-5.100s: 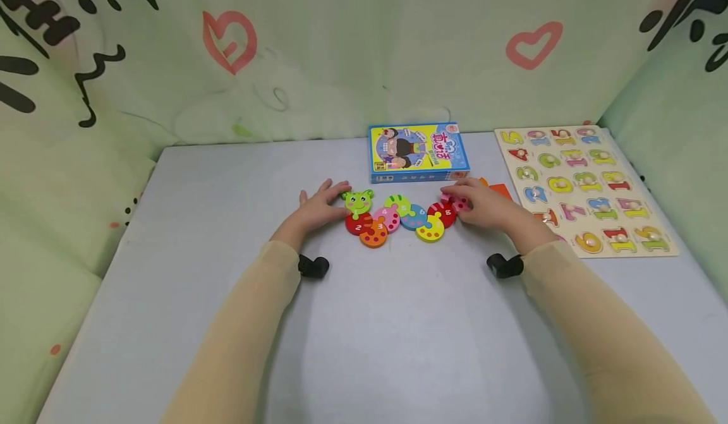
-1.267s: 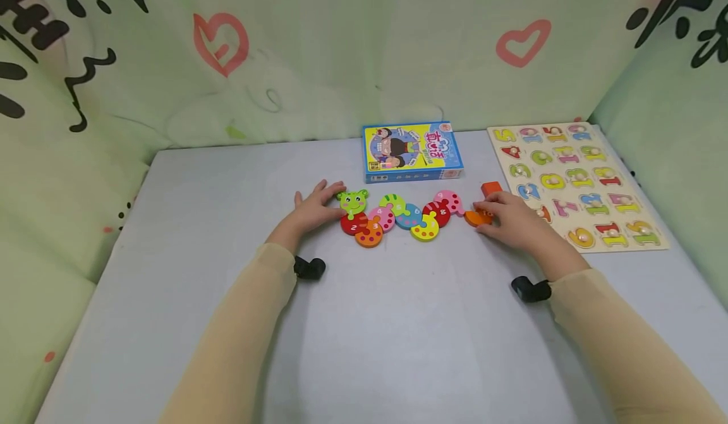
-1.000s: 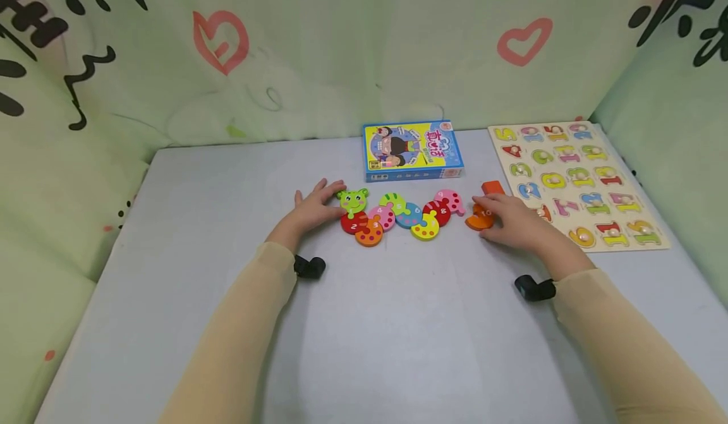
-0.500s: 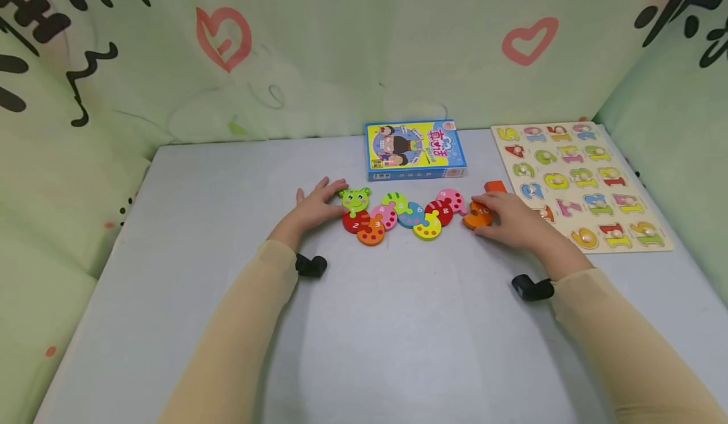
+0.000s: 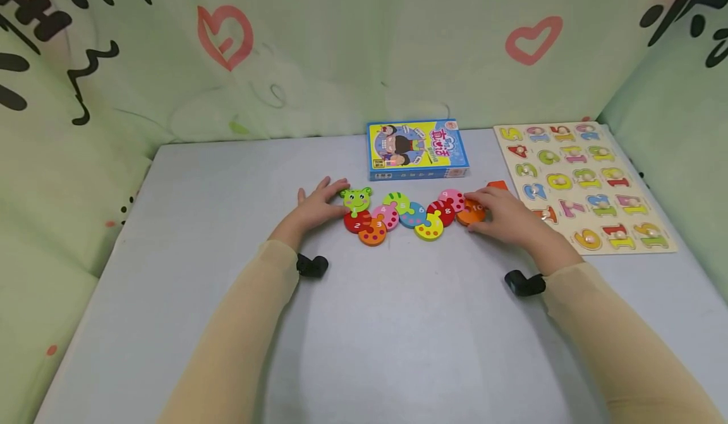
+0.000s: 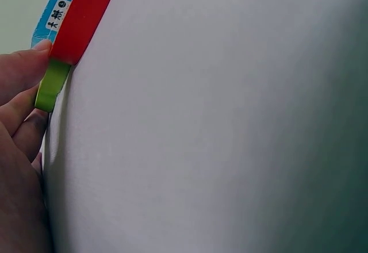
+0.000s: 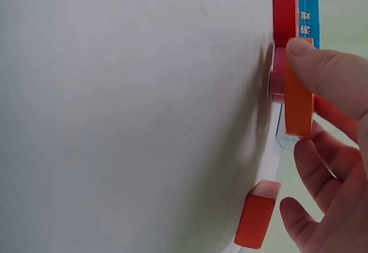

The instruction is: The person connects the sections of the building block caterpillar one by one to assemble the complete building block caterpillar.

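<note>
A row of colourful wooden caterpillar puzzle pieces (image 5: 414, 215) lies linked across the table, several of them numbered. At its left end is the green smiling caterpillar head (image 5: 356, 201). My left hand (image 5: 311, 212) holds this head's left side between thumb and fingers; the left wrist view shows the thumb by the green edge (image 6: 53, 86). My right hand (image 5: 505, 217) pinches an orange puzzle piece (image 5: 471, 212) at the right end, against or just over the pink spotted piece (image 5: 452, 199). In the right wrist view the orange piece (image 7: 299, 92) looks raised off the table; its far side is hidden by fingers.
Behind the row lies a blue and yellow box (image 5: 418, 150). A wooden number puzzle board (image 5: 586, 187) lies at the right. Just beyond my right hand is an orange-red block (image 5: 498, 185), also seen as a block (image 7: 256, 215) in the right wrist view.
My right hand let go of the pink piece, took hold of the orange piece further right, turned it and brought it left to the pink piece. My left hand has stayed at the green head.
</note>
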`<state>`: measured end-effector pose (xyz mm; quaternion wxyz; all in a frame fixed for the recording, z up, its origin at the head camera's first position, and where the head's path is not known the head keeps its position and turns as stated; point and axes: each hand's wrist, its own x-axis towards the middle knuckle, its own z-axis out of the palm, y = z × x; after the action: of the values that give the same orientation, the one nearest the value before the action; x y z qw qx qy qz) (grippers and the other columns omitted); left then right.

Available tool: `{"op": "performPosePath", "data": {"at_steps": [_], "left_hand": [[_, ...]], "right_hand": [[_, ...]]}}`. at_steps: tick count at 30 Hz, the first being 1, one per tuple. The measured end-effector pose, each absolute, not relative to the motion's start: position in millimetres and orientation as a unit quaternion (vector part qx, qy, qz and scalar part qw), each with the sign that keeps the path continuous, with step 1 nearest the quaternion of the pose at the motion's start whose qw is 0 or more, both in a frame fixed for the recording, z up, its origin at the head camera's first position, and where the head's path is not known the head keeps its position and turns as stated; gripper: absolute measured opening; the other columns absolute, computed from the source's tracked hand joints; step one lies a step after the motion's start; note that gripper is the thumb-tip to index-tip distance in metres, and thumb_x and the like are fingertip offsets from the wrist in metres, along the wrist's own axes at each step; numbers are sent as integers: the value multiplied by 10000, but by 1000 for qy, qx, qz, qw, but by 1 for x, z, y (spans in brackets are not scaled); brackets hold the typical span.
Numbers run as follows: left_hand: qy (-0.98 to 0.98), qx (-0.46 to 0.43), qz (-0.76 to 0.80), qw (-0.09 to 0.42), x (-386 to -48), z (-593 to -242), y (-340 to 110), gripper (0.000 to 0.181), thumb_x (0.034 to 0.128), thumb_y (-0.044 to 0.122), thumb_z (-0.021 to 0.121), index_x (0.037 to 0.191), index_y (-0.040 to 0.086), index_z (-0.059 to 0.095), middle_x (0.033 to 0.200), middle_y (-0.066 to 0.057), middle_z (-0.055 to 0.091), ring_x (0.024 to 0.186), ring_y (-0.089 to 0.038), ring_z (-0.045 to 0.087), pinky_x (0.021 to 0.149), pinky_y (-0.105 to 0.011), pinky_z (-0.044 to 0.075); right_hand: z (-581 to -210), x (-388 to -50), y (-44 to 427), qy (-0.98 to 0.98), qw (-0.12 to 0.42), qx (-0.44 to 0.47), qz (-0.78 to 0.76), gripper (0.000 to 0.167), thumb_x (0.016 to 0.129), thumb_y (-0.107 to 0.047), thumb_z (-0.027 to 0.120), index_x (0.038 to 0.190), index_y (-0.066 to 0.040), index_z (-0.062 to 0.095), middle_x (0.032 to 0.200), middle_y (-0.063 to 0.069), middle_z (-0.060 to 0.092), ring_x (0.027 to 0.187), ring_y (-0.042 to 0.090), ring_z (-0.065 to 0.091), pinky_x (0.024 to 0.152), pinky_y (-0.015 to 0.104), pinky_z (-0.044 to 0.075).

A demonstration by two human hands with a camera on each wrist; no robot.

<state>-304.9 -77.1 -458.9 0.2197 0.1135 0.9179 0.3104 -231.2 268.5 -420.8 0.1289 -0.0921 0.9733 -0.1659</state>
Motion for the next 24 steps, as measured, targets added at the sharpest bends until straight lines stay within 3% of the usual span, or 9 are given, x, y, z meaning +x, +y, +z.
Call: {"op": "performPosePath", "data": {"at_steps": [24], "left_hand": [[914, 118, 318, 223, -305, -459, -79, 574, 840, 352, 562, 1378, 282, 375, 1504, 99, 230, 1421, -153, -4, 1065, -535, -183]], "right_hand": [[-422, -234, 267, 975, 156, -58, -147, 678, 772, -341, 695, 1345, -97, 426, 1329, 222, 373, 1149, 432, 382, 870, 581, 424]]}}
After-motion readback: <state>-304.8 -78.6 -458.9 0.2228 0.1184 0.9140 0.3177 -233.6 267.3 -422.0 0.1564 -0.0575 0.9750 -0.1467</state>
